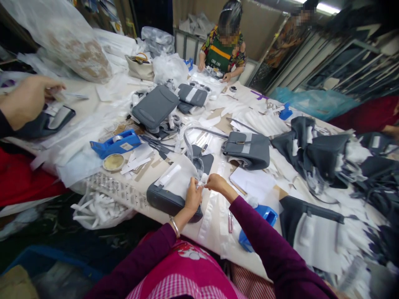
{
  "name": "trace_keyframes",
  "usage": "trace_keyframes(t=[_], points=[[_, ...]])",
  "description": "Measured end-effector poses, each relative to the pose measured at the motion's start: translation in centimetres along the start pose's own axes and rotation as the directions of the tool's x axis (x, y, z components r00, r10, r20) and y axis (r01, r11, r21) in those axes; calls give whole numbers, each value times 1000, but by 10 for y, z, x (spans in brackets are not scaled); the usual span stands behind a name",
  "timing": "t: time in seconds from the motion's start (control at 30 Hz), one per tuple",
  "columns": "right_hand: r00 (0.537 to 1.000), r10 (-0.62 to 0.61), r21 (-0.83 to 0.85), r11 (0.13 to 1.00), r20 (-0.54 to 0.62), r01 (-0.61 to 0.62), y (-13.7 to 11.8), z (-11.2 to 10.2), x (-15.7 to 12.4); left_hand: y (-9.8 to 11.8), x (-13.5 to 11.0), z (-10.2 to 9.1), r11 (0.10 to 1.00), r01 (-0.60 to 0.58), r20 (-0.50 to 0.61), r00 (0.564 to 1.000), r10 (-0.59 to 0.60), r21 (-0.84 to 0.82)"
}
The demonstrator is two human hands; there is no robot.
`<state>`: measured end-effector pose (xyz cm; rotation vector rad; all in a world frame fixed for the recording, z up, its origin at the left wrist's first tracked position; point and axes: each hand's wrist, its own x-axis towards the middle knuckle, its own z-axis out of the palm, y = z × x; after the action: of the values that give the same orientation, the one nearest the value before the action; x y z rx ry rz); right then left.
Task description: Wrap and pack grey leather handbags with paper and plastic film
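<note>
A dark grey handbag (165,199) lies at the table's front edge, with white paper (181,176) over its upper side. My left hand (193,196) is above the bag's right end, its fingers closed on a small white wrapping strip (202,181). From the right, my right hand (217,183) pinches the same white piece, fingertips close to the left ones. A grey strap (188,143), partly in clear film, loops behind the hands. Its join to the piece between my fingers cannot be made out. A grey flap (204,160) shows just beyond.
Blue tape dispensers (116,144) stand left and right (264,218) of my arms. Another grey bag (246,149) lies ahead, and more bags (327,153) are heaped at right. A co-worker's hand (28,101) is at left; another person (222,54) works across the table (156,170).
</note>
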<state>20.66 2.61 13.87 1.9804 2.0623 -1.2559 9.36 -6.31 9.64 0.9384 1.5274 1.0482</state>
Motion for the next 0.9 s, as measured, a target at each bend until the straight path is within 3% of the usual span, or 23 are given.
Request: trace_keyframes(t=[0.2,0.43,0.6,0.7,0.83,0.9], points=[[998,24,211,977,-57,-11,24,9,5,-4,5,1,999,10,23,1000,-9,-46],[978,81,423,906,-192,8,26,36,13,-11,9,2,999,-18,81,997,20,-31],[955,146,580,814,-260,33,26,52,-10,-7,9,-2,999,-5,108,994,8,-36],[950,181,735,675,-255,68,21,62,-29,-6,8,-3,998,25,114,993,-18,-61],[964,200,941,321,-176,105,9,74,-35,-7,9,0,980,117,121,988,-98,-160],[968,198,955,283,-154,94,5,80,-28,-9,11,2,947,200,143,975,-168,-251]])
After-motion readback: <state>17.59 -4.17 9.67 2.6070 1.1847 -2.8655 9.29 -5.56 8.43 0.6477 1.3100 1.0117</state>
